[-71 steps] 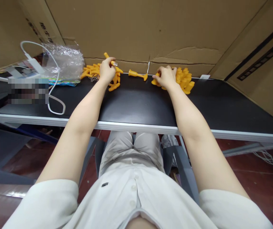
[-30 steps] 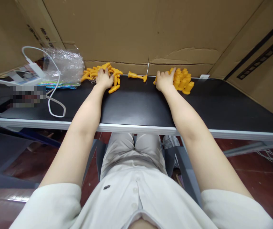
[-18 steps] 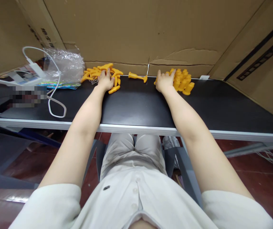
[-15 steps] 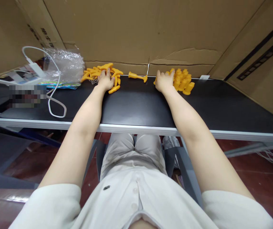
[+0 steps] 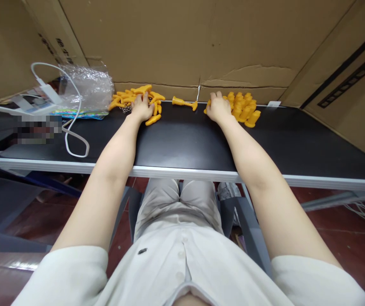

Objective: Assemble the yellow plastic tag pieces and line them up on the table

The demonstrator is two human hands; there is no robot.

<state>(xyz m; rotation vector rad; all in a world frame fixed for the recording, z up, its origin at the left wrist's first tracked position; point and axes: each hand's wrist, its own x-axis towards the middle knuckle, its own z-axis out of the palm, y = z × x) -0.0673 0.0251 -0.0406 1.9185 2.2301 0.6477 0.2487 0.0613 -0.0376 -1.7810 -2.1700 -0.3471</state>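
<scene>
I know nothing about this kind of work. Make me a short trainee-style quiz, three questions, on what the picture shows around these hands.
1. Which is nearest the cluster of standing yellow plastic pieces: A) the left hand, or B) the right hand?
2. True or false: metal chains show among the heaped yellow plastic handles by the left hand.
3. Fill in: a lone yellow plastic piece lies ____ the left hand and the right hand.

Key: 1. B. 2. True. 3. Between.

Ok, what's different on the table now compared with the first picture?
The left hand, which held an orange piece up above the left heap, has come down onto it; no piece shows raised, though its grip is hidden. The right hand has shifted slightly left, at the left end of the right cluster. The lone piece between stayed put.
</scene>
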